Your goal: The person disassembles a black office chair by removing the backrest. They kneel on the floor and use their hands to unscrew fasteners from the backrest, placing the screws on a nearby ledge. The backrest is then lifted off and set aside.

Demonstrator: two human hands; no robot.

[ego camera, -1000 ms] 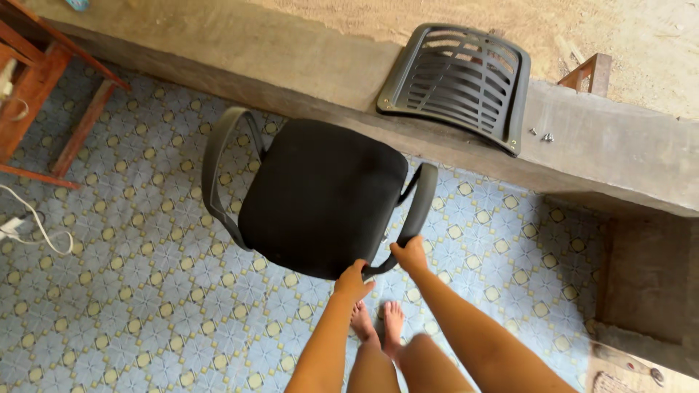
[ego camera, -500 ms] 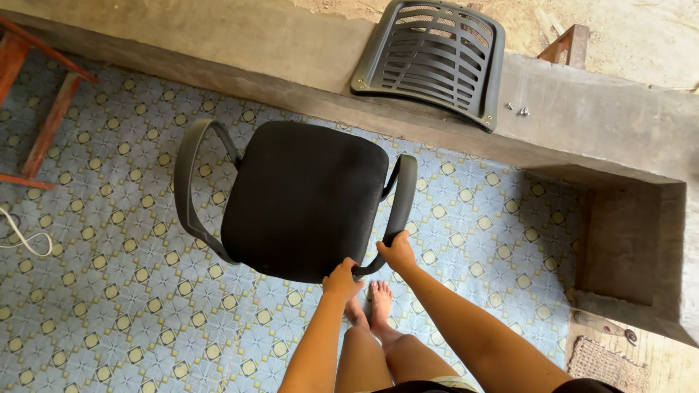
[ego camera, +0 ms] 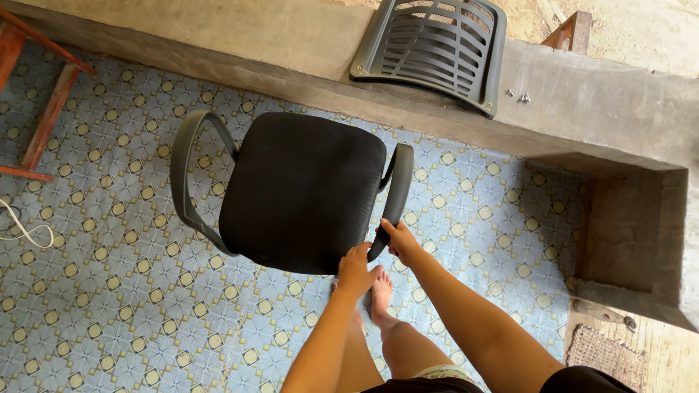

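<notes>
A black office chair seat with no backrest stands on the patterned tile floor, seen from above. It has a left armrest and a right armrest. My left hand rests on the near edge of the seat by the base of the right armrest. My right hand grips the lower end of that right armrest. My bare feet stand just below the seat edge.
The detached black slatted backrest lies on a concrete ledge, with small screws beside it. Red wooden furniture legs stand at the left, a white cable lies on the floor, and a woven mat sits at lower right.
The view has shifted, so the chair sits slightly more to the left and lower in the picture. Both hands stay at the right armrest's near end.
</notes>
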